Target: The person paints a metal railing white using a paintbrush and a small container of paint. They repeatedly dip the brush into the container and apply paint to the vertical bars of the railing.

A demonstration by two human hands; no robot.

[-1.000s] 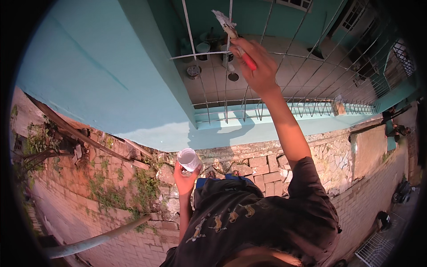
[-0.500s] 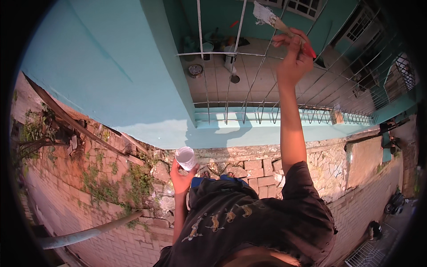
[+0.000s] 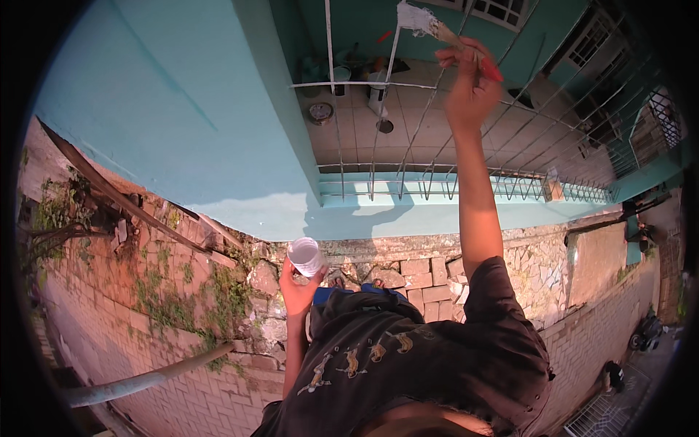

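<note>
My right hand (image 3: 473,84) is raised high and closed round the handle of a paintbrush (image 3: 437,29). The brush has a red handle end, and its bristles are thick with white paint. Its tip is at a bar of the metal window grille (image 3: 393,85), whose bars look partly white and partly bare grey. Low in front of me, my left hand (image 3: 297,291) is wrapped round a small white plastic cup (image 3: 305,255), held upright with its mouth facing up. White shows inside the cup; how full it is, I cannot tell.
A turquoise wall (image 3: 160,131) and sill stand before me. Behind the grille, an open paint tin (image 3: 320,112) and buckets sit on a tiled floor. Uneven stones (image 3: 429,280) lie underfoot. A pole (image 3: 160,376) and a long plank (image 3: 109,186) are at the left.
My right hand has moved left and slightly upward with the paintbrush, bringing its bristles to a bar further left. My left hand keeps the cup in nearly the same place.
</note>
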